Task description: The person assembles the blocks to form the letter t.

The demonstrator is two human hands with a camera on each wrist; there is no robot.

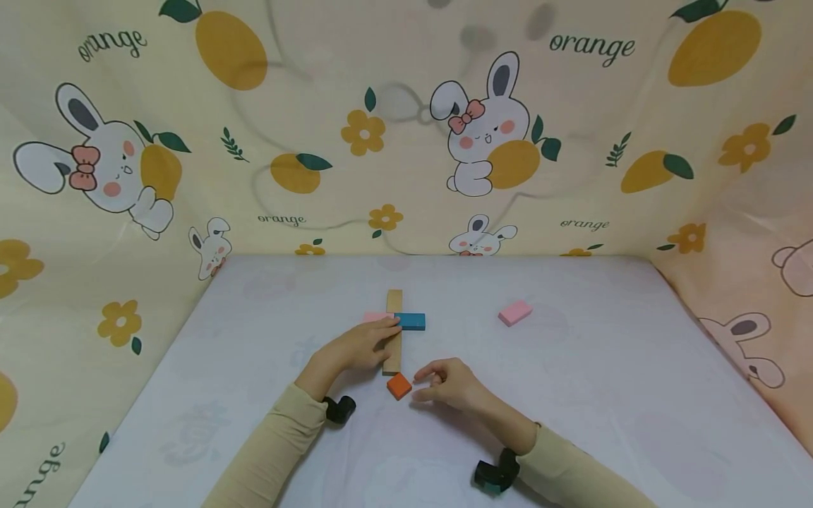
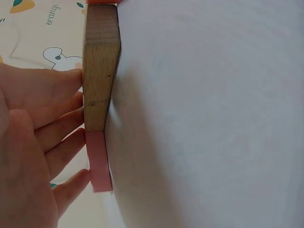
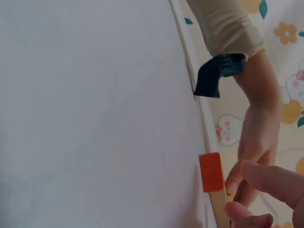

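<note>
Plain wooden blocks [image 1: 392, 358] form an upright line on the table, with a pink block [image 1: 376, 317] to the left and a blue block [image 1: 413, 322] to the right as a crossbar. My left hand [image 1: 358, 347] rests on this arrangement, its extended fingertips touching the wood and the pink block [image 2: 98, 161] in the left wrist view. An orange block [image 1: 399, 386] lies turned at an angle at the near end of the wooden line. Just right of it hovers my right hand [image 1: 452, 384], thumb and forefinger parted, holding nothing.
A second pink block [image 1: 515, 312] lies alone toward the back right of the white tabletop [image 1: 571, 395]. Cloth printed with rabbits and oranges [image 1: 406, 127] closes off the back and sides. Dark wrist-worn cameras [image 1: 497, 473] sit at both sleeves.
</note>
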